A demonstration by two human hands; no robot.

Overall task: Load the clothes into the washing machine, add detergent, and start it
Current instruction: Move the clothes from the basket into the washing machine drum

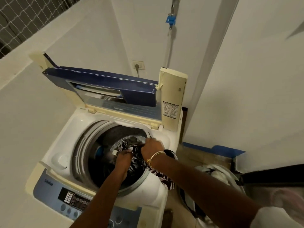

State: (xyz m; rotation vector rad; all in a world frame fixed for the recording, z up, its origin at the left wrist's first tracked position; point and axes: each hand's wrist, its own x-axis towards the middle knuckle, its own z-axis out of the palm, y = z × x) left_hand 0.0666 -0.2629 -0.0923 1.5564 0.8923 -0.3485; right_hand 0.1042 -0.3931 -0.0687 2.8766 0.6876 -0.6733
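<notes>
1. Both my hands are in the open mouth of the washer (79, 122), just right of the frame's centre. My left hand (124, 156) and right hand (152, 147) are each clenched on the same patterned garment (162, 176), fingers bunched into the cloth.
2. The garment is half in and half out. Its gathered end sits under my hands inside the drum (118, 134), and its tail drapes over the rim and hangs down the washer's side toward the lower right.
3. Its long axis therefore runs on a slant, from the drum at centre down to the lower right. The bunched end points into the drum and the loose end points at the floor.
4. I judge the step in hand to be loading. To do it well I should push the gathered end deep into the drum, then draw the tail up over the rim hand over hand. That way nothing hangs outside where the lid (105, 83) could pinch it.
5. I should let it fall loose rather than wadded, so the load does not heap on one side.
6. More clothes wait in the basket (234, 176) at the lower right. Detergent and the panel (74, 197) at the lower left come later, by my reckoning.
</notes>
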